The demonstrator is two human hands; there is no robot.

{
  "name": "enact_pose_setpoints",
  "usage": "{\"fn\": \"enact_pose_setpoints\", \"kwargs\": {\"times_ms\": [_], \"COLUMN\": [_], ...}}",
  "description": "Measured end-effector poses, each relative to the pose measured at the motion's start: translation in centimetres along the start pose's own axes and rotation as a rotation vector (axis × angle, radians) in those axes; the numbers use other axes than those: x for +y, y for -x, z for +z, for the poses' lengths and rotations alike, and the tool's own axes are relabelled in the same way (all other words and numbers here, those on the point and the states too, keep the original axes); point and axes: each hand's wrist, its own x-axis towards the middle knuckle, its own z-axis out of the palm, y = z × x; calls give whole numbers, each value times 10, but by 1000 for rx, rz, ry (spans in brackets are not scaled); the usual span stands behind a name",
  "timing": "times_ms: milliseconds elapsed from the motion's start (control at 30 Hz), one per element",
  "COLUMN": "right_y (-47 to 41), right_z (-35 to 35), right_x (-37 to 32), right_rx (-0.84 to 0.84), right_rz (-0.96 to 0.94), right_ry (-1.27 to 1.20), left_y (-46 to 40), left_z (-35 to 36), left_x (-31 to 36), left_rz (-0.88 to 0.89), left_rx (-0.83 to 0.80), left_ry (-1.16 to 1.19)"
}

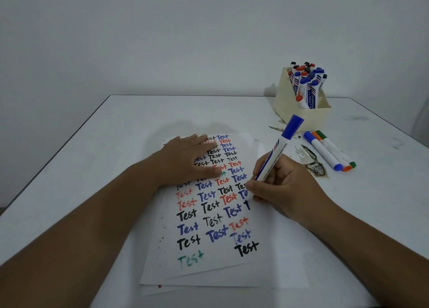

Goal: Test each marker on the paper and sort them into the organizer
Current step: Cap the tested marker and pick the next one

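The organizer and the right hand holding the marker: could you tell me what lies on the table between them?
In the head view, three loose markers and dark stains on the table lie between organizer and right hand.

Two hands: the left hand [189, 159] at 9 o'clock on the paper [209, 270], the right hand [281, 187] at 3 o'clock, gripping one blue marker [279, 145]. Three loose markers [329, 150] lie at 2 o'clock, capped blue, orange and green. One organizer [301, 117] stands at 1 o'clock, crammed with markers; their number cannot be told. The sheets form one stack, at least three edges showing.
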Motion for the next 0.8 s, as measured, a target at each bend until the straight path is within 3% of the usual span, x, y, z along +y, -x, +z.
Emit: {"fn": "enact_pose_setpoints", "kwargs": {"times_ms": [167,633,800], "right_y": [0,0,-2], "right_z": [-4,-7,-7], "right_x": [3,3,7], "right_rx": [62,16,107], "right_rz": [-33,-25,-50], "right_ry": [-54,41,49], "left_y": [-1,-1,-1], "left_z": [2,1,1], "left_x": [-2,-2,-1], "left_rz": [1,4,0], "left_rx": [0,-3,-4], "left_ry": [9,21,17]}}
